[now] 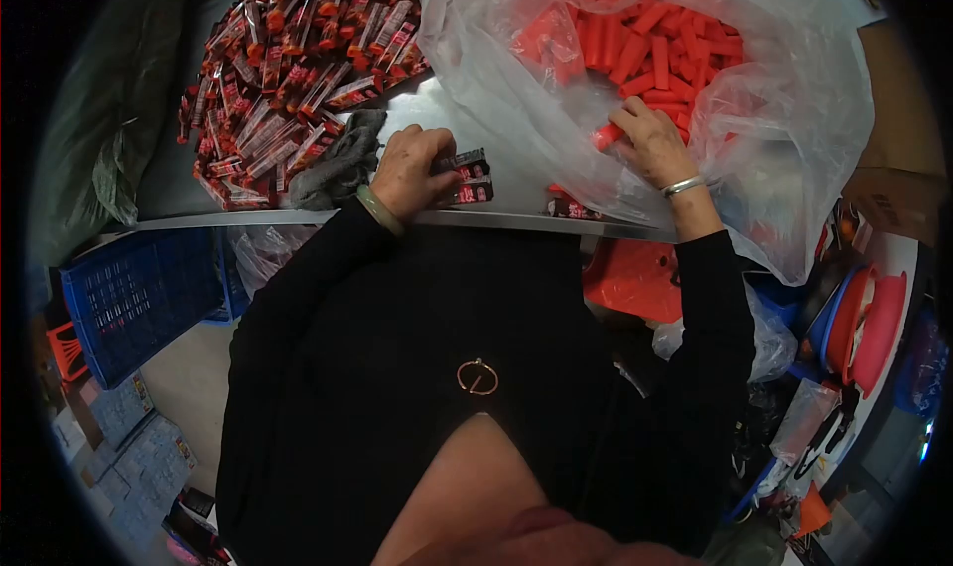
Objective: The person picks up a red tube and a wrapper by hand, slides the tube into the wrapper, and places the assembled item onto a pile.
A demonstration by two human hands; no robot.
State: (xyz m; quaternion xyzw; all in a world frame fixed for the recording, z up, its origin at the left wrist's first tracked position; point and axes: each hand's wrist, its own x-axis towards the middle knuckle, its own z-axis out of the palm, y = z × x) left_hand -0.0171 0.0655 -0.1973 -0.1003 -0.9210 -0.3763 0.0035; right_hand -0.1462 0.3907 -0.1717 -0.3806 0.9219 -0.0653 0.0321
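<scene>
My left hand rests near the table's front edge, closed on several small black-and-pink printed wrappers that stick out to its right. Inside the mouth of a clear plastic bag, my right hand pinches a short red stick. Many more red sticks fill the bag just beyond those fingers. Left of my left hand lies a crumpled grey cloth. Between the hands, partly under the bag, another printed wrapper lies by the edge.
A large heap of wrapped sticks covers the table's left side. Below the metal edge are a blue crate at left and a red plastic stool. A cardboard box stands at far right.
</scene>
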